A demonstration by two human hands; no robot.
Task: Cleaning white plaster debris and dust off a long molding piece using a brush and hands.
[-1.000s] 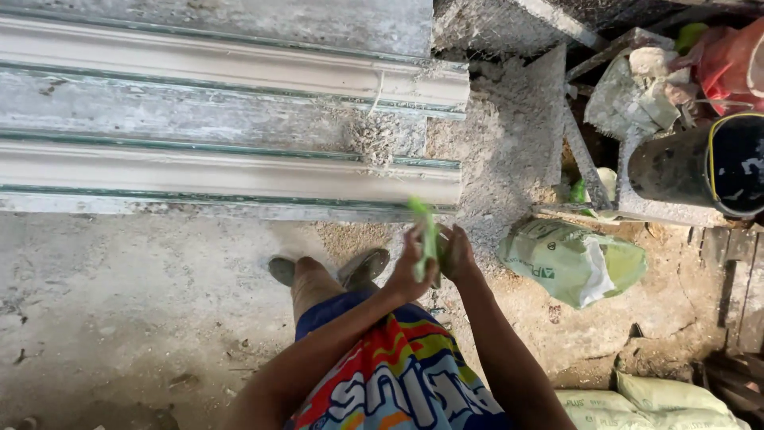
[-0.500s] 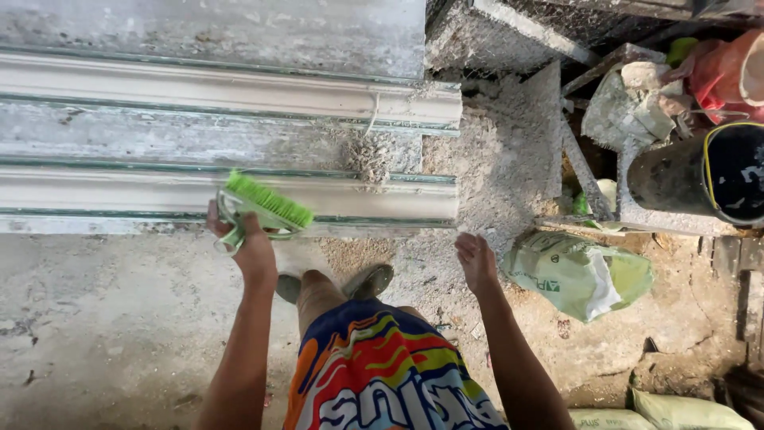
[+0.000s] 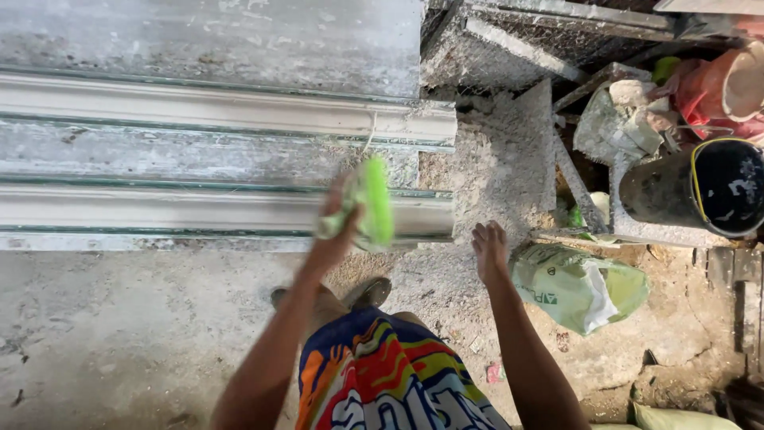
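- Left hand is wrapped tight around a bright green brush. It's motion-blurred, so I can't make out each finger, but the grip is clearly closed on it.
- The brush sits just over the near moulding strip, close to its right end, where loose plaster crumbs lie.
- Right hand is empty, fingers loosely together and pointing down, hanging over the dusty floor just left of a green sack. It isn't touching anything.
- My read: this looks like the sweeping or cleaning stage on the cast strips, working the near one at its end.
- Next stroke probably wants bristles flat on the strip's face and a light touch, since those edges look crumbly.
- A second moulding strip lies farther off, parallel to the first, with a grey slab between them.
- Off to the right there's a black bucket and a pile of rubble and bags, well apart from both hands.
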